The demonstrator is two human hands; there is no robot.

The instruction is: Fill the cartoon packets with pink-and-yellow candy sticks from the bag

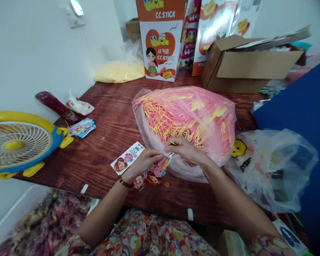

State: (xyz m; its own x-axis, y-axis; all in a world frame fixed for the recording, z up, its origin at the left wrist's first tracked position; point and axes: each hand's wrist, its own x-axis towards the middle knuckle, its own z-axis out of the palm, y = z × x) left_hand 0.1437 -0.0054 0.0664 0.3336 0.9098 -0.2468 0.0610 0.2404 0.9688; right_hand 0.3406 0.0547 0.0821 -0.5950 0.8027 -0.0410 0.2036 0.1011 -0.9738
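Observation:
My left hand [144,161] is closed on a small printed sachet [164,163] with cartoon pictures, held just above the wooden table [109,117]. My right hand [185,148] pinches a thin yellow stick [173,143] right at the sachet's top end. Behind both hands lies a big clear plastic bag [186,121] stuffed with pink and yellow sticks. One flat sachet [127,158] lies on the table left of my left hand, and more sachets [146,178] sit under my wrist.
A yellow and blue desk fan [18,142] stands at the left edge. Loose sachets [81,128] and a dark red tube [54,104] lie beyond it. CC Stick cartons [161,39] and an open cardboard box [245,64] line the back. A crumpled clear bag [272,167] lies at right.

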